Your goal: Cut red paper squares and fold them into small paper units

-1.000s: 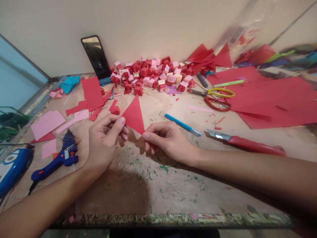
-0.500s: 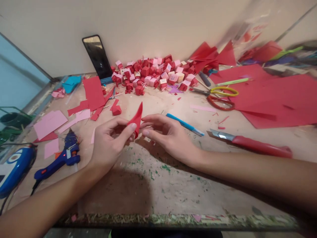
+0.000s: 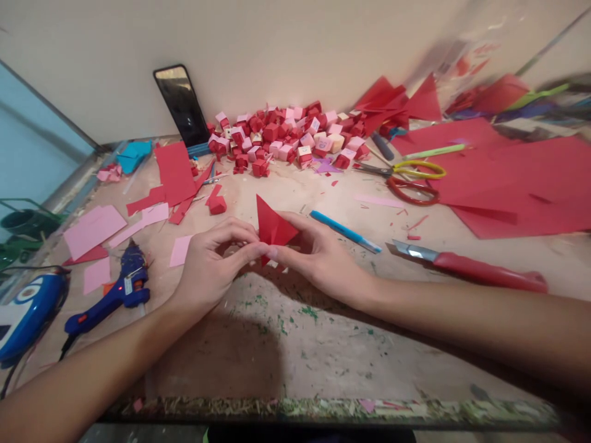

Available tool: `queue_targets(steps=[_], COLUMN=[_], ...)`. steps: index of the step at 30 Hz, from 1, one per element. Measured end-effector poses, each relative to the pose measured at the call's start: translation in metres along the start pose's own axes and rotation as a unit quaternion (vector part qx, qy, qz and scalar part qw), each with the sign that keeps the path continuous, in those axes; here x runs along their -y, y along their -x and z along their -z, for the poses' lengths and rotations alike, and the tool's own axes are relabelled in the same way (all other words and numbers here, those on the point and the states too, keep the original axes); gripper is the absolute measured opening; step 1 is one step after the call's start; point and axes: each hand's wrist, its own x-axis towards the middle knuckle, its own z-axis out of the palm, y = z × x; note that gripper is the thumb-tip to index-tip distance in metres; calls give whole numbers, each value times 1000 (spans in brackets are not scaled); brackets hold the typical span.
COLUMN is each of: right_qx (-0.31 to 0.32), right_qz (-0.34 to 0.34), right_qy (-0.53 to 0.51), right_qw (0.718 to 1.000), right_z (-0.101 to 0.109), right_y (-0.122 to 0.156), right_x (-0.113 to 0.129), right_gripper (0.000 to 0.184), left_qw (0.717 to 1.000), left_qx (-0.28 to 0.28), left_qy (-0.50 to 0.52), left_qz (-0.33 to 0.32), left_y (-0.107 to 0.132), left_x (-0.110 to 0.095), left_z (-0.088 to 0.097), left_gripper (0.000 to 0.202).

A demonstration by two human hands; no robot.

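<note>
Between my two hands is a small folded piece of red paper [image 3: 273,227], its pointed corner standing up. My left hand [image 3: 219,261] pinches its lower edge with the thumb and fingers. My right hand [image 3: 318,252] grips the same piece from the right, its thumb tip beside the left thumb. Fingers behind the paper are partly hidden. A little beyond the hands lies a small folded red paper piece [image 3: 217,204]. A blue pen [image 3: 345,231] rests on the table past my right hand.
Left of my hands are a blue glue gun [image 3: 117,292] and pink paper pieces [image 3: 95,232]. A phone [image 3: 182,104] leans on the wall beside a heap of red and pink paper cubes [image 3: 286,135]. Scissors [image 3: 401,175], a red-handled knife [image 3: 484,269] and red sheets [image 3: 521,178] lie right.
The red paper has been turned so that its broad face shows. My right hand has closed onto it and its thumb has come against the left thumb.
</note>
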Motion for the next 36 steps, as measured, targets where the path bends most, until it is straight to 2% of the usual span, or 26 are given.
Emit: queue_targets(steps=[2, 6, 8, 12, 15, 22, 28, 36], right_qx=[-10, -5, 1, 0, -15, -39, -48, -54], right_qz=[9, 8, 6, 12, 13, -34, -62, -69], right_qy=[18, -38, -54, -43, -37, -52, -105, -81], right_qw=[1000, 999, 999, 999, 999, 997, 991, 993], right_z=[1, -1, -3, -3, -2, -1, -3, -1], right_y=[-1, 0, 0, 0, -1, -2, -1, 0], right_x=[2, -1, -3, -3, -2, -5, -4, -2], right_gripper=[29, 41, 43, 45, 47, 12, 11, 9], left_qw=[1000, 999, 998, 998, 995, 972, 975, 981], left_qx=[-3, -6, -4, 12, 14, 19, -22, -69], left_qy=[2, 19, 25, 12, 51, 161, 142, 81], left_qz=[4, 37, 58, 66, 85, 173, 169, 161], left_y=[1, 2, 3, 2, 2, 4, 2, 0], left_x=[-2, -5, -6, -6, -4, 4, 5, 4], left_z=[-1, -2, -2, -2, -1, 2, 3, 2], left_gripper=[13, 11, 17, 14, 11, 17, 19, 23])
